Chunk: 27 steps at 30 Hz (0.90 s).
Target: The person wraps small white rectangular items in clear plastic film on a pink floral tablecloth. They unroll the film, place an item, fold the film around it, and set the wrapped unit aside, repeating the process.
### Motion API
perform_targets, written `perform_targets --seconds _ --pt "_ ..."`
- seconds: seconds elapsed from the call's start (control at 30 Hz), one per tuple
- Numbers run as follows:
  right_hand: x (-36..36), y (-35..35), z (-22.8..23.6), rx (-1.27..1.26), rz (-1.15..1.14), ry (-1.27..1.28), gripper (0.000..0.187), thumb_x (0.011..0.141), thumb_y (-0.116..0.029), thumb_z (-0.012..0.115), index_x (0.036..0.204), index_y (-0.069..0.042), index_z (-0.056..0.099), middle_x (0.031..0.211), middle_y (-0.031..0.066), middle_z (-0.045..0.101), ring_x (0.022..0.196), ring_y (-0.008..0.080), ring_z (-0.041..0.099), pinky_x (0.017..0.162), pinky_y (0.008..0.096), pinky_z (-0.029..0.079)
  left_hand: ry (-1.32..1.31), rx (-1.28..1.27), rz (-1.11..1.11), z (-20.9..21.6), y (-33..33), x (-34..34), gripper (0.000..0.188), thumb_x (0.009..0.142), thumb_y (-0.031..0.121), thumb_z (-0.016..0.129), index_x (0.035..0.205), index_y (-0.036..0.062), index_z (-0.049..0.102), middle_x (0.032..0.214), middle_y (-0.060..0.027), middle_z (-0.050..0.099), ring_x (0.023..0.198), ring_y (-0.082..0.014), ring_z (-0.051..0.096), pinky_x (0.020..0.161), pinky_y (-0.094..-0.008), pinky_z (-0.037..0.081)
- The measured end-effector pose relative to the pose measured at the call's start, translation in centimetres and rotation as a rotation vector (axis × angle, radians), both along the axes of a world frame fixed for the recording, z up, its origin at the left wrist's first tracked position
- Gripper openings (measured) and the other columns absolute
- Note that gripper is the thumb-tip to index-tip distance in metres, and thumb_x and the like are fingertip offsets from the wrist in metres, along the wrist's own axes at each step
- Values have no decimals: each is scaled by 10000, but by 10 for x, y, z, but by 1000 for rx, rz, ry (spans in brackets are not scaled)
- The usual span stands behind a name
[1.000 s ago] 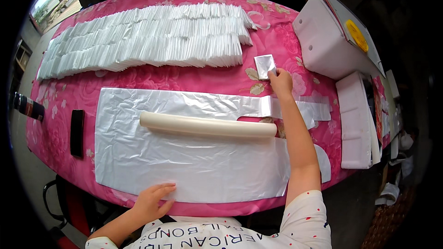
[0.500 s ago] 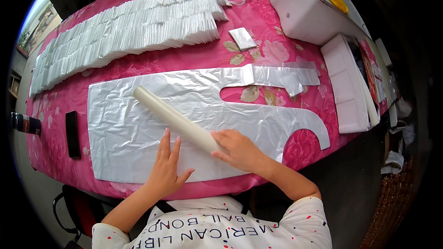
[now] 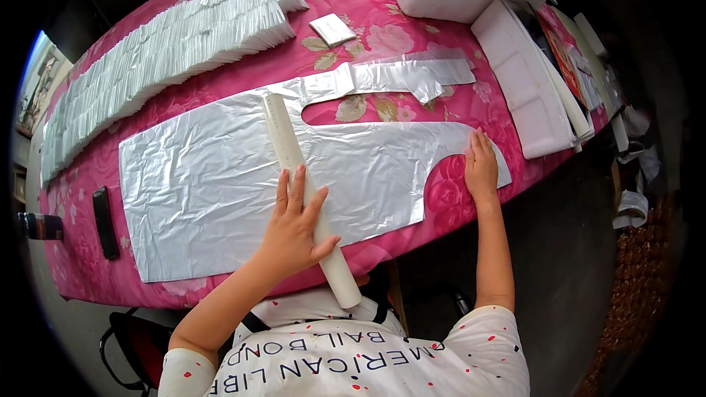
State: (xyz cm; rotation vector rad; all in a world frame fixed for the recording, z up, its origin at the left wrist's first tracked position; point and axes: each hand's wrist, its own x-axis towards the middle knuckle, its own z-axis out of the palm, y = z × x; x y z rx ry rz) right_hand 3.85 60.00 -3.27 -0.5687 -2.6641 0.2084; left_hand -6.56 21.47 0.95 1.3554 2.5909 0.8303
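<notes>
A silvery-white plastic film piece [image 3: 198, 191], cut like an apron with two long straps at its right end, lies spread and wrinkled on the table. Across its middle rests a pale tube [image 3: 285, 132], its near end reaching past the table edge toward my shirt. My left hand [image 3: 298, 220] lies on the tube with fingers spread, not wrapped round it. Over at the right, my right hand [image 3: 481, 165] is laid flat, fingers straight, on the curved near strap, beside the round cutout where the pink cloth shows.
Long rows of folded white plastic packets [image 3: 169, 59] fill the far left. One folded packet [image 3: 332, 29] lies apart. White foam boxes [image 3: 515, 81] stand at the right. A black phone [image 3: 105, 222] and a dark jar [image 3: 40, 226] are at the left. Pink floral cloth [image 3: 375, 250] covers the table.
My right hand has let go of the tube and moved right onto the strap. My left hand has come onto the tube, which now points more toward me. The view has shifted.
</notes>
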Motion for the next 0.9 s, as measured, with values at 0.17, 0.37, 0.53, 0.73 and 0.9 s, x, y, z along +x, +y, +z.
perform_targets --seconds 0.17,0.37,0.53,0.73,0.9 --pt "1 -6 5 81 -64 143 206 825 -122 569 985 -19 649 1031 115 643 967 286 593 860 360 450 16 -24 -34 2 7 2 670 707 384 643 1237 12 472 1453 -268 118 1332 -497 43 1063 -529 183" --pt "-3 -15 9 86 -169 184 158 813 -131 580 900 -17 647 974 106 648 908 293 600 803 370 465 40 -18 -38 -1 10 0 655 699 375 648 1229 27 483 1457 -246 134 1329 -493 66 1065 -526 190" --pt "22 11 -6 251 -246 163 171 832 -118 548 931 -16 642 1004 129 635 922 298 595 814 376 463 38 4 -37 -4 9 0 655 693 385 648 1220 30 488 1454 -247 144 1330 -491 67 1067 -525 185" --pt "23 6 14 200 -196 73 145 784 -118 608 889 -19 614 917 114 644 860 297 598 765 388 462 46 24 -44 -6 12 1 646 694 390 646 1205 24 496 1451 -248 154 1330 -491 69 1068 -529 176" --pt "12 -29 43 57 -228 70 179 746 -71 653 894 -16 568 749 90 629 660 240 606 612 355 469 30 30 -48 -6 13 1 630 701 376 648 1202 24 498 1450 -246 155 1333 -487 56 1070 -529 168"
